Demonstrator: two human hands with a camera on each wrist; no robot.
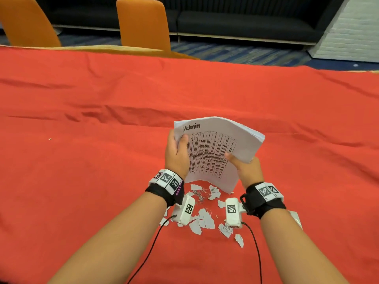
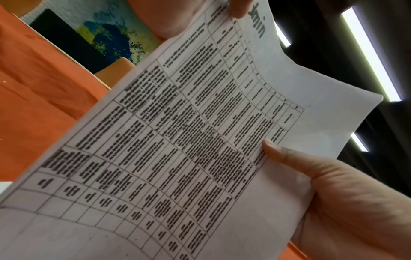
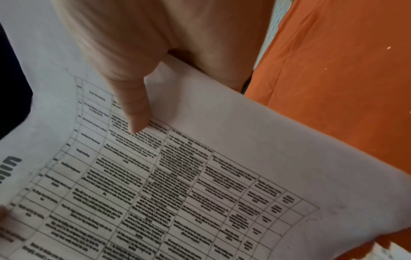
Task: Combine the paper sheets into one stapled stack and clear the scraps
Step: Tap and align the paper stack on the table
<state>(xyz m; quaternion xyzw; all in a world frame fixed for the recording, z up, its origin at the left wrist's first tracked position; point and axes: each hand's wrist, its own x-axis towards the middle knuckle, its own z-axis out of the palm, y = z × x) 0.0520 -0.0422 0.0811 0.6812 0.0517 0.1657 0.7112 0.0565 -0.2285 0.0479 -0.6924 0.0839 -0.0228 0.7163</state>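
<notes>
A person is holding a stack of paper sheets up above a table under a red cloth, and every place below is given from that stack. At its left edge, the left hand is pinching the sheets, thumb lying on the printed top page and the other fingers tucked behind the paper where they cannot be seen; in the right wrist view only the thumb tip of this hand is showing at the page's margin. The stack itself is bowing inward down the middle, its top page carrying a printed table and the handwritten word "Admin" near the upper edge, and its lowest corner is hanging just over the cloth. At its right edge, the right hand is gripping it the same way, thumb pressing flat on the table's text, remaining fingers hidden behind the sheets. Below the stack, torn scraps are lying scattered on the cloth between the two wrists, some mixed with a small tangle that looks like loose staples. Far beyond the stack, two orange chairs are standing at the table's far side.
</notes>
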